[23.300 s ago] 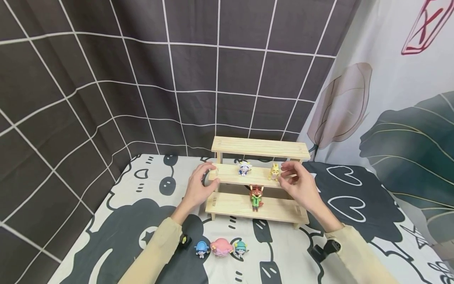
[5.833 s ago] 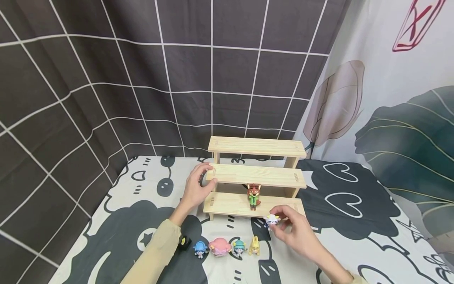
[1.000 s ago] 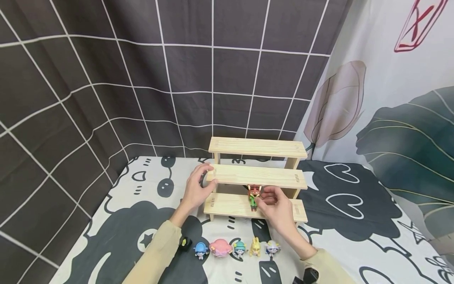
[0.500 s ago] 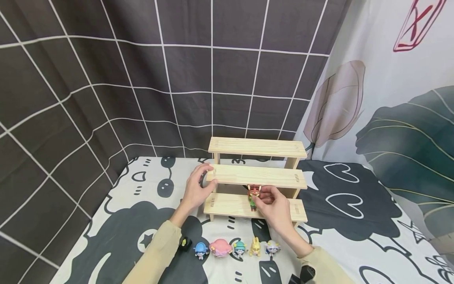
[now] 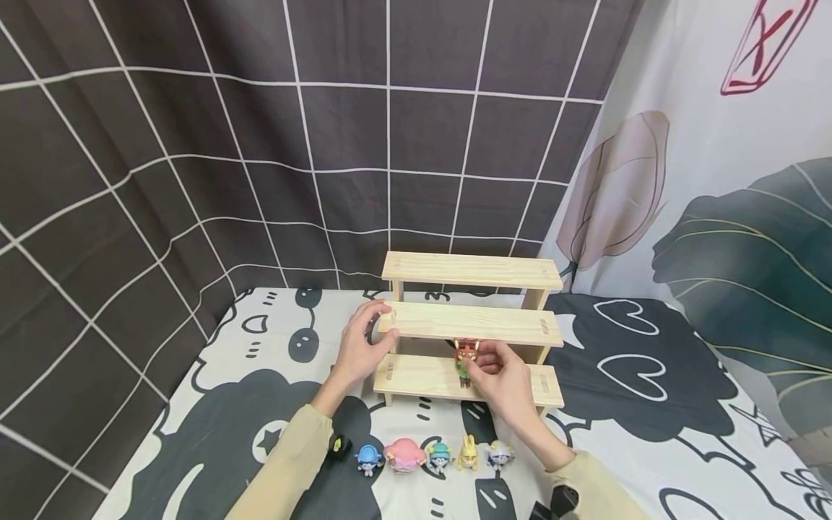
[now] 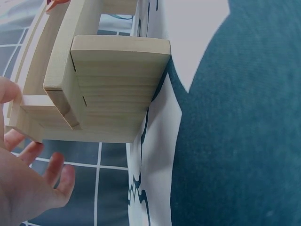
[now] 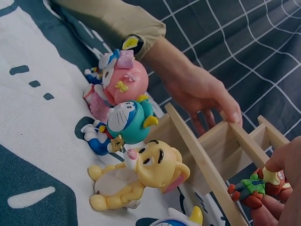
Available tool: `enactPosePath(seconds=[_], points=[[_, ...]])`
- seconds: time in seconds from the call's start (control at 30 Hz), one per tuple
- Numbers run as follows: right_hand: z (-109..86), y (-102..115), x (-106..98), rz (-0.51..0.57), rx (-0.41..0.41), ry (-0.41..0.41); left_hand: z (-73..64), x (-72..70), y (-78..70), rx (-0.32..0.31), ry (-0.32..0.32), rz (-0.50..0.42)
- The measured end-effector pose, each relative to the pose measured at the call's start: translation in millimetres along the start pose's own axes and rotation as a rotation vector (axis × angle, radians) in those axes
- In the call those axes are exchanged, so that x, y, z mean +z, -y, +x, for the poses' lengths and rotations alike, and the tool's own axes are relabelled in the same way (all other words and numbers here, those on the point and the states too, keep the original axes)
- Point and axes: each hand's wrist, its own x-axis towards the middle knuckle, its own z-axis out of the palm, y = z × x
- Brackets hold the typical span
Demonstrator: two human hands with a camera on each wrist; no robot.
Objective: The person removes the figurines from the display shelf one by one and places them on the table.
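Note:
A three-tier wooden display shelf (image 5: 448, 318) stands on the patterned cloth. My left hand (image 5: 361, 344) grips the left end of its middle tier, thumb in front. In the left wrist view, the fingers of the left hand (image 6: 28, 183) lie spread beside the shelf end. On the bottom tier a fox figurine (image 5: 465, 348) with a green jacket stands upright. My right hand (image 5: 507, 381) pinches it from the right between thumb and fingers. The right wrist view shows the fox figurine (image 7: 254, 186) at the right edge, its head partly covered by the fingers.
In front of the shelf several figurines stand in a row: one with a blue hat (image 5: 368, 456), a pink one (image 5: 404, 455), a teal-hatted one (image 5: 439, 455), a yellow rabbit (image 5: 467, 453) and a white-and-blue one (image 5: 500, 453). A dark grid curtain (image 5: 351, 130) hangs behind.
The yellow rabbit and the white-and-blue figurine have gone from the middle tier to the front row. Within the last second my right hand has taken hold of the fox figurine. My left hand stays put.

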Motion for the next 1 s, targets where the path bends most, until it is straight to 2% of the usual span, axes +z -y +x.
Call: enactPosePath(seconds=[0.3, 0.7, 1.0], points=[[-0.9, -0.2, -3.7, -0.009, 0.017, 0.010, -0.2, 0.4, -0.4, 0.006, 0.002, -0.003], [-6.0, -1.3, -8.8, -0.018, -0.025, -0.010, -0.6, 0.4, -1.2, 0.005, -0.002, -0.002], [-11.4, 1.6, -17.7, -0.030, 0.016, 0.005, 0.0, 0.2, -1.6, 0.002, -0.001, -0.003]])
